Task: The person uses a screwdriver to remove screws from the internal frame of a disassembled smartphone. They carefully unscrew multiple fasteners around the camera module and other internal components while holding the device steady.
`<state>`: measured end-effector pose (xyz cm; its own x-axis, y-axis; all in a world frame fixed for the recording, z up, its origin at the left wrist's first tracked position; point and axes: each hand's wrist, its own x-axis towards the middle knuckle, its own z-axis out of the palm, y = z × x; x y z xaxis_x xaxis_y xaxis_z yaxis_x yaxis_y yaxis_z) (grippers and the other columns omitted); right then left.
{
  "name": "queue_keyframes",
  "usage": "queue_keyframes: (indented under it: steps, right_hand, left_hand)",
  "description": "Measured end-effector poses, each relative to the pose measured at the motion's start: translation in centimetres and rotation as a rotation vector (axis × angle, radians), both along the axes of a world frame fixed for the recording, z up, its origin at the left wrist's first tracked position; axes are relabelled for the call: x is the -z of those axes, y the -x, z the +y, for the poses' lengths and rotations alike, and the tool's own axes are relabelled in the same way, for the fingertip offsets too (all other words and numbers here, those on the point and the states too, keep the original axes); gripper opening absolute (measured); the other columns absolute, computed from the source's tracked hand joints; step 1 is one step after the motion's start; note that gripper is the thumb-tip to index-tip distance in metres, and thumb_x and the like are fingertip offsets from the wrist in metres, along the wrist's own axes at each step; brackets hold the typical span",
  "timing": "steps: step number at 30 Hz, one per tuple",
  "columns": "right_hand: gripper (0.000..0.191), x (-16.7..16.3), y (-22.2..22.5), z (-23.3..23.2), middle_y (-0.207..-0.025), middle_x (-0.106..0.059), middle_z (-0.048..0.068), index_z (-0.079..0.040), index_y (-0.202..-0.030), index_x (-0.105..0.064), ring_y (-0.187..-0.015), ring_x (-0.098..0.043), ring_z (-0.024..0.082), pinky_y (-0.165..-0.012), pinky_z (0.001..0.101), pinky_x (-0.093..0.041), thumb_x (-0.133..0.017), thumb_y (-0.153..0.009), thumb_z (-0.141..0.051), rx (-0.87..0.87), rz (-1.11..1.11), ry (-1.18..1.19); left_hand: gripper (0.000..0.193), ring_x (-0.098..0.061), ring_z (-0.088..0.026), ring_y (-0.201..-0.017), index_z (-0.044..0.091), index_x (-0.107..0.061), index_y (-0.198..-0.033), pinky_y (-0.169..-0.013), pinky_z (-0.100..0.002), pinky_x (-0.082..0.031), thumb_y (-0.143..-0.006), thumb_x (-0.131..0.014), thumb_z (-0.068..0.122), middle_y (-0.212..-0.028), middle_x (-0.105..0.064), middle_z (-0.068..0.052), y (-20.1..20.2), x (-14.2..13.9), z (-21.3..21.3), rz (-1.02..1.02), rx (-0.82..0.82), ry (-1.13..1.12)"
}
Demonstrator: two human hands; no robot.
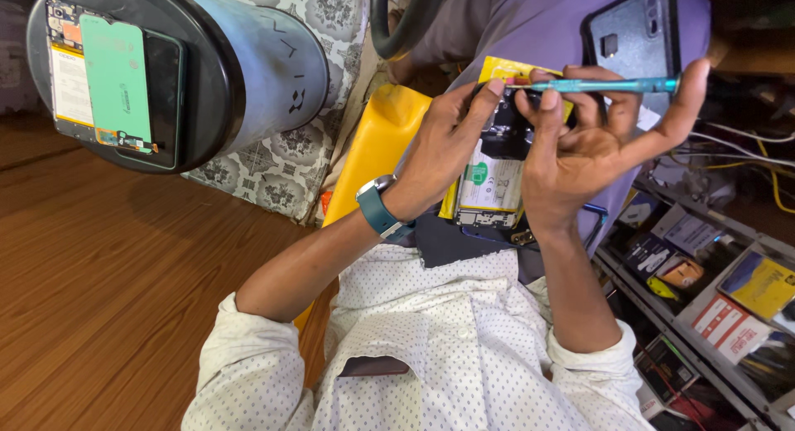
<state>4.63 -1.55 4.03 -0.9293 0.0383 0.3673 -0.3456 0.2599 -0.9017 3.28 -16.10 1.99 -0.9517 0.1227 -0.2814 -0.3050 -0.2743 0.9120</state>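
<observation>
Teal screwdriver (609,86) pinched in right hand (592,141), left hand (443,145) gripping opened phone (490,178), boxed parts on shelf (712,298)

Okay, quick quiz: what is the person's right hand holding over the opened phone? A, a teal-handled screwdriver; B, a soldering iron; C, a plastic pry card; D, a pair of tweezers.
A: the right hand pinches a slim teal-handled screwdriver, lying level above the opened phone, which the left hand steadies.
</observation>
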Motion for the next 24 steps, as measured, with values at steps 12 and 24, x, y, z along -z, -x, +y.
queue_keyframes:
  steps: [12,24]
  right_hand:
    - [0.092,0.0,-0.2,0.1,-0.136,-0.053,0.009,-0.041,-0.162,0.003,-0.104,-0.066,0.017,-0.09,0.0267,-0.066,-0.061,-0.128,0.016,-0.018,-0.012,-0.023]
    - [0.09,-0.4,0.0,-0.3,-0.134,-0.053,0.009,-0.039,-0.161,0.001,-0.109,-0.062,0.015,-0.093,0.0297,-0.069,-0.064,-0.127,0.014,0.011,0.014,-0.031]
  left_hand:
    - [0.049,-0.061,-0.007,-0.085,-0.005,-0.069,-0.115,-0.077,-0.025,-0.052,-0.107,-0.051,0.04,-0.093,-0.071,-0.004,0.2,-0.2,0.0,-0.057,0.015,-0.094]
    - [0.029,-0.062,-0.009,-0.084,-0.003,-0.064,-0.114,-0.078,-0.03,-0.055,-0.093,-0.067,0.017,-0.092,-0.07,-0.004,0.2,-0.5,-1.1,0.134,0.135,0.093]
